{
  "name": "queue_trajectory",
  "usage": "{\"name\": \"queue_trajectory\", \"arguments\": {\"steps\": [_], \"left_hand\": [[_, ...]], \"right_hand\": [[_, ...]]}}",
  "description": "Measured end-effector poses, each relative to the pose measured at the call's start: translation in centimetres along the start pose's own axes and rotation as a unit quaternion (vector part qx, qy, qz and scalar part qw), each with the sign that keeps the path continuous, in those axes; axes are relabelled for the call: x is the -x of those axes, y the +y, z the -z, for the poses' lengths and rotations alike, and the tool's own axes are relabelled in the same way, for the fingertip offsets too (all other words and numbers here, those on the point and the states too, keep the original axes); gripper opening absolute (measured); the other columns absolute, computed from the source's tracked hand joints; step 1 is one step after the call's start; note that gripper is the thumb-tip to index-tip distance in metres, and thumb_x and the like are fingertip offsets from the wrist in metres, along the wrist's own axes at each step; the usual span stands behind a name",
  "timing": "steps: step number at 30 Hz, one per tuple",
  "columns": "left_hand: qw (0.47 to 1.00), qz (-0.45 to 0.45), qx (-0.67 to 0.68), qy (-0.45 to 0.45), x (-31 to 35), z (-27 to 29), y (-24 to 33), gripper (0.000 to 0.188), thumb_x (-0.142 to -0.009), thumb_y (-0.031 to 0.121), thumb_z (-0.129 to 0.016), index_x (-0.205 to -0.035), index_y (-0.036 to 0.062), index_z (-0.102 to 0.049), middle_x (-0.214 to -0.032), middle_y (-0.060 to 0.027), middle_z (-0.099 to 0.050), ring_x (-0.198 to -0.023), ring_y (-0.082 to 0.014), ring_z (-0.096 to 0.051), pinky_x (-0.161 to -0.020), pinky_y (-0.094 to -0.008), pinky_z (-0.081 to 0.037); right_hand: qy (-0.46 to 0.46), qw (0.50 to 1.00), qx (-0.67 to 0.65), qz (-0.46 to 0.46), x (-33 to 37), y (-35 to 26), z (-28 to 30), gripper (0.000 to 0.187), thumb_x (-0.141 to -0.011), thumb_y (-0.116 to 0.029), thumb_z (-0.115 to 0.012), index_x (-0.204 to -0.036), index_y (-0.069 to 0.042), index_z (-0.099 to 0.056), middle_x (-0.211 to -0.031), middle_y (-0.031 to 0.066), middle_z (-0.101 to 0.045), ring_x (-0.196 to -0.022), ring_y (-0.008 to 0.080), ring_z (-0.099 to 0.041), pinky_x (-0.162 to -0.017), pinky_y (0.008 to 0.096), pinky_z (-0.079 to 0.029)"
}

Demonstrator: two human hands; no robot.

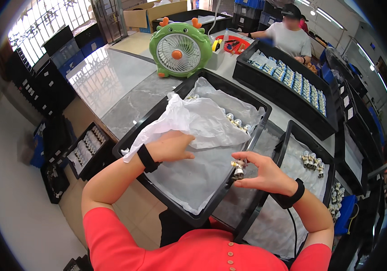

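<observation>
In my right hand (268,174), pinched between thumb and fingers, is a small white-and-gold figurine (238,169); whether it is one or more I cannot tell. The hand is over the right rim of a black tray (211,211) lined with white paper. My left hand (171,145) is open inside this tray, fingers apart, against a raised, crumpled white paper sheet (202,119). Part of that sheet hangs beside my left wrist. Several similar figurines (236,121) stand at the tray's far right, partly covered by the sheet.
A second black tray (288,135) at the right holds several figurines (312,162) on paper. Behind stand a green animal-shaped fan (177,47) and a long black crate (288,106) with rows of small items. A person (290,38) works at the far right.
</observation>
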State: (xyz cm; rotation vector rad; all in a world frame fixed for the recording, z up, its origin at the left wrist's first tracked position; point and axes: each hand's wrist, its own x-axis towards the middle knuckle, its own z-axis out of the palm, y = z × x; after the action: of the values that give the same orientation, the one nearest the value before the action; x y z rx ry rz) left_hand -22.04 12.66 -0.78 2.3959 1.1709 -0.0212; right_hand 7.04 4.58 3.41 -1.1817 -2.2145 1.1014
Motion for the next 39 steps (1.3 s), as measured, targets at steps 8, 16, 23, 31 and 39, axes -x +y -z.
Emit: {"name": "queue_trajectory", "arguments": {"steps": [8, 16, 23, 31, 39], "left_hand": [[0.991, 0.004, 0.073, 0.111, -0.6, 1.1, 0.9, 0.080, -0.084, 0.032, -0.065, -0.144, 0.0025, -0.021, -0.110, -0.0291, -0.058, -0.101, -0.0404, -0.058, -0.088, -0.0415, -0.045], [0.980, -0.009, 0.147, 0.133, -3.9, 1.4, 3.5, 0.086, -0.082, 0.033, -0.067, -0.146, 0.0021, -0.019, -0.120, -0.0246, -0.052, -0.089, -0.0303, -0.060, -0.083, -0.0360, -0.047], [0.961, -0.135, 0.105, 0.217, -5.8, -1.0, 2.3, 0.079, -0.076, 0.027, -0.073, -0.138, -0.0029, -0.033, -0.136, -0.0275, -0.041, -0.127, -0.0378, -0.040, -0.104, -0.0395, -0.035], [0.876, 0.013, 0.451, -0.172, -5.8, 1.5, 3.8, 0.064, -0.086, 0.013, -0.059, -0.142, 0.0113, -0.029, -0.119, -0.0102, -0.053, -0.102, -0.0135, -0.058, -0.082, -0.0352, -0.049], [0.740, -0.002, 0.656, -0.148, -6.6, -1.1, 3.8, 0.056, -0.083, 0.006, -0.057, -0.134, 0.0125, -0.035, -0.108, -0.0040, -0.054, -0.095, -0.0117, -0.057, -0.076, -0.0347, -0.049]], "right_hand": [[-0.023, 0.998, 0.062, -0.008, 0.1, -0.5, -0.4, 0.063, -0.070, -0.026, -0.077, -0.123, -0.003, -0.053, -0.116, 0.0118, -0.060, -0.104, 0.0278, -0.050, -0.093, 0.0353, -0.041], [-0.007, 0.994, 0.083, -0.069, -2.5, -0.9, 0.8, 0.060, -0.070, -0.024, -0.076, -0.119, -0.001, -0.051, -0.106, 0.0172, -0.061, -0.099, 0.0294, -0.057, -0.088, 0.0361, -0.045], [0.037, 0.993, 0.062, -0.092, -5.5, -0.6, 0.8, 0.063, -0.068, -0.023, -0.075, -0.121, 0.000, -0.048, -0.103, 0.0178, -0.060, -0.096, 0.0276, -0.059, -0.085, 0.0343, -0.046], [0.043, 0.995, 0.030, -0.084, -6.4, 0.3, -0.5, 0.064, -0.067, -0.022, -0.076, -0.120, 0.000, -0.047, -0.099, 0.0159, -0.061, -0.093, 0.0238, -0.060, -0.083, 0.0324, -0.047], [0.059, 0.996, 0.028, -0.067, -6.6, 0.8, -0.9, 0.067, -0.066, -0.030, -0.081, -0.118, -0.002, -0.050, -0.098, 0.0142, -0.062, -0.093, 0.0217, -0.059, -0.083, 0.0324, -0.046]]}}
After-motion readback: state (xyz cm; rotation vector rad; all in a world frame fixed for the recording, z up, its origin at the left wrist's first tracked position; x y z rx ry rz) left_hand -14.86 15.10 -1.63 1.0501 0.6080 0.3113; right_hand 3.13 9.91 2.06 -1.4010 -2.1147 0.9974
